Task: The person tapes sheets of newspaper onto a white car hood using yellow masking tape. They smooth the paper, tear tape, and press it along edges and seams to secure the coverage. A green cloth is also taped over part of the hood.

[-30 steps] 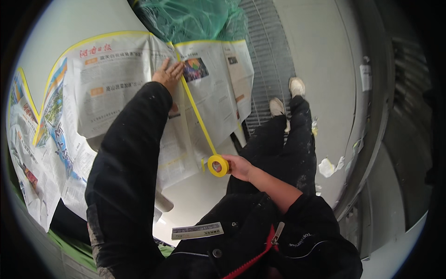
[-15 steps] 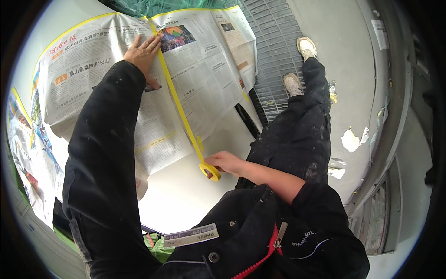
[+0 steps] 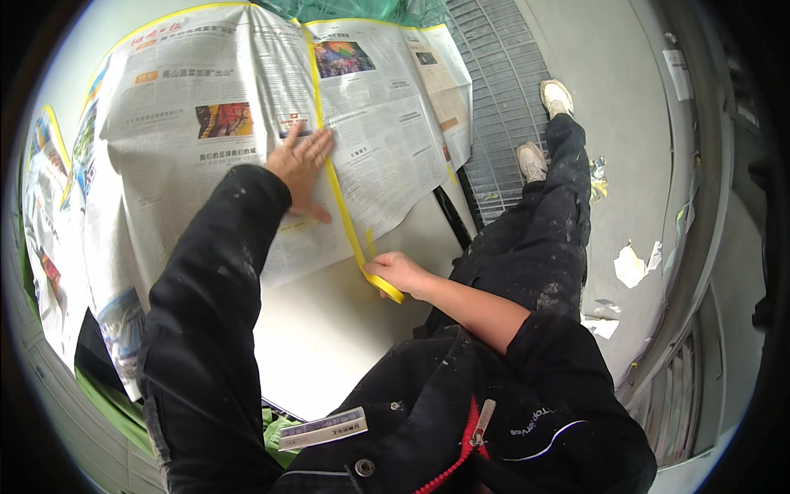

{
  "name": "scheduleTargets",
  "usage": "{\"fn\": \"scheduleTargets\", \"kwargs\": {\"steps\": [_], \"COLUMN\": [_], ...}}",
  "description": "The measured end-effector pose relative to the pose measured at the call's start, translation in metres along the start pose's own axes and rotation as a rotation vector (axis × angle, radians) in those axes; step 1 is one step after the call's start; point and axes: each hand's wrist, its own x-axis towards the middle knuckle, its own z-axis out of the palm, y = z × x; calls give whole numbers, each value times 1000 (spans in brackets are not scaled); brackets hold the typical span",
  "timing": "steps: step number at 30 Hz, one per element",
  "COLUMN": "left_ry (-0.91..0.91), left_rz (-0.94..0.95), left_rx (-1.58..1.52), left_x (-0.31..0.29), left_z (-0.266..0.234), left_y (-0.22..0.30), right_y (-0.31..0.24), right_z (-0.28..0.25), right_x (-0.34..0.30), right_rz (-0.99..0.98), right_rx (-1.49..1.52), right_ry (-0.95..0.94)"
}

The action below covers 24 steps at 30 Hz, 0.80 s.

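Observation:
Sheets of newspaper (image 3: 177, 177) lie over a smooth white panel (image 3: 309, 329), with a long strip of yellow masking tape (image 3: 338, 193) running down the seam between two sheets. My left hand (image 3: 301, 169) rests flat on the paper, fingers stretched out, their tips at the strip. Lower down, my right hand (image 3: 399, 272) is closed on a roll of yellow masking tape (image 3: 387, 287). From the roll, the strip stretches up to the paper's lower edge. Part of the roll is hidden behind my right fingers.
Crumpled green plastic film (image 3: 374, 11) borders the paper's far edge. A metal floor grating (image 3: 485, 107) runs along the right, beside my shoes. Torn white paper scraps (image 3: 632, 266) lie on the grey floor (image 3: 625, 177). More covering paper (image 3: 49, 239) hangs at the far left.
My left hand has slid down along the tape strip, toward my right hand. My right hand still holds the roll, now turned to a different angle. The view has shifted slightly.

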Motion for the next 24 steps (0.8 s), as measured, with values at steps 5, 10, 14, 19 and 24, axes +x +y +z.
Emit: {"fn": "scheduleTargets", "kwargs": {"steps": [5,10,14,19,24], "left_ry": [58,65,60,91,844], "left_rz": [107,93,111,106,70], "left_rx": [-31,-152,-232,-756,-2369], "left_x": [-55,-75,-87,-78,-14], "left_z": [23,33,41,51,8], "left_y": [101,156,181,232,253], "right_y": [1,-6,-15,-76,-149], "right_z": [1,6,22,-11,-43], "right_x": [6,-31,-89,-140,-189], "right_rz": [-398,-1201,-1076,-352,-391], "right_rx": [-417,-1091,-1077,-581,-835], "right_ry": [259,415,50,111,129]}}
